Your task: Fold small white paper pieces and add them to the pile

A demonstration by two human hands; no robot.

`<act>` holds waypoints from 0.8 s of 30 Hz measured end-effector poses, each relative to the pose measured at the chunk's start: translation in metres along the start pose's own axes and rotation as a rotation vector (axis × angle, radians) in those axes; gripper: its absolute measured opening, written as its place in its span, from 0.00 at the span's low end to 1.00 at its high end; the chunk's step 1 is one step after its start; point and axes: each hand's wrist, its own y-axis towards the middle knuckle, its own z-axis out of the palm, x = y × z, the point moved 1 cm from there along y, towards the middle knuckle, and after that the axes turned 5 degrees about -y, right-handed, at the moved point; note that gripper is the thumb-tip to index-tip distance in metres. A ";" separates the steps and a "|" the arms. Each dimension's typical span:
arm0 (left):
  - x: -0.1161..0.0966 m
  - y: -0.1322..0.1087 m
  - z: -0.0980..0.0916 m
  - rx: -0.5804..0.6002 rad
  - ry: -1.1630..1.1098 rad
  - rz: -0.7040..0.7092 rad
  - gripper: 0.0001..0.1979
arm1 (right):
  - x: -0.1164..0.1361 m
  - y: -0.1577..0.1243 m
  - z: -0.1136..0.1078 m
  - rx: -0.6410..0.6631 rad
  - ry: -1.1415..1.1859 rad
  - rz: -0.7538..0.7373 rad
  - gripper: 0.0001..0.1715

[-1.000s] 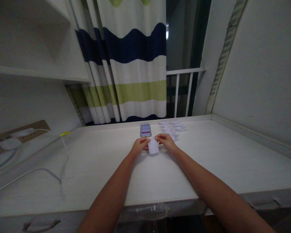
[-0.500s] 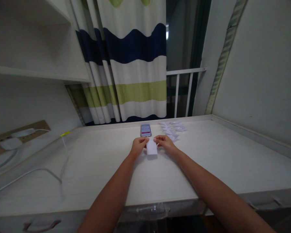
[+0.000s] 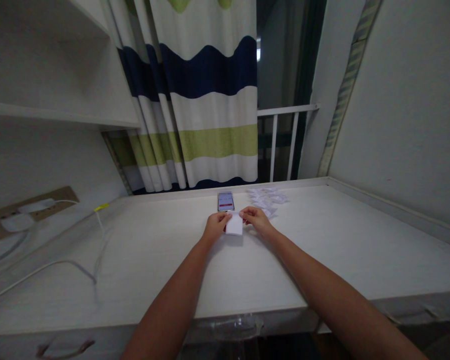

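A small white sheet of paper (image 3: 234, 226) is held over the middle of the pale table (image 3: 172, 270). My left hand (image 3: 215, 226) pinches its upper left corner and my right hand (image 3: 255, 220) pinches its upper right corner, with the top edge folded over. Just beyond the hands lies a phone (image 3: 225, 200) with a lit screen. A pile of several small folded white papers (image 3: 267, 198) lies to the right of the phone.
A white cable (image 3: 60, 262) loops over the table's left part from a wall socket strip (image 3: 26, 210). A shelf (image 3: 60, 117) juts out at left. A striped curtain (image 3: 206, 100) and a white railing (image 3: 285, 135) stand behind the table; a wall runs along the right.
The paper has shifted slightly upward and away between my hands, and its top edge now looks folded over. My arms have stayed in nearly the same place.
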 end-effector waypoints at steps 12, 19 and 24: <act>0.003 0.002 -0.001 0.072 0.005 -0.040 0.15 | -0.002 0.002 0.000 -0.094 -0.003 -0.010 0.13; 0.003 0.000 0.001 0.159 -0.020 -0.074 0.15 | -0.004 0.004 -0.003 -0.167 0.005 -0.001 0.13; 0.005 0.002 -0.001 0.130 -0.004 -0.060 0.14 | -0.003 0.004 -0.002 -0.180 0.002 0.002 0.13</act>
